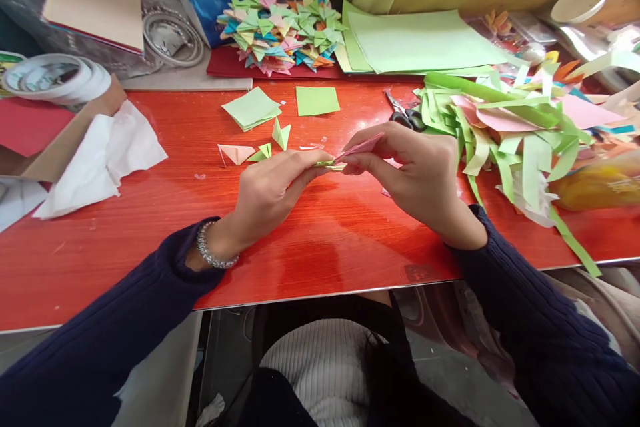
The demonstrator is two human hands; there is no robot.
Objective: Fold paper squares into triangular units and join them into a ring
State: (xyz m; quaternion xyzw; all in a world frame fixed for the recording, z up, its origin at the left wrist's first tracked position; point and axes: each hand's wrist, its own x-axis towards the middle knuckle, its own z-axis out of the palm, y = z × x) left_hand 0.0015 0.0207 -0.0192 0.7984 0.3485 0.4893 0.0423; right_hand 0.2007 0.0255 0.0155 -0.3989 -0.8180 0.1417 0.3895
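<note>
Between finger and thumb, my left hand [273,190] pinches a small green folded paper piece [331,165]. My right hand [407,170] grips a pink folded paper piece [363,147], whose lower end meets the green one. The exact join is partly hidden by my fingers. Just beyond my left hand lie a pink folded piece [239,154], a green folded piece [262,152] and an upright pale green one [281,134]. Farther back are a stack of light green squares [251,109] and a single green square [317,101].
Black-handled scissors [407,117] lie behind my right hand. Green and pink paper strips [520,120] heap up at the right, some hanging over the table edge. Ring-shaped paper assemblies [270,33] and green sheets [425,40] stand at the back. Tape rolls [55,79] and crumpled tissue [107,153] sit left.
</note>
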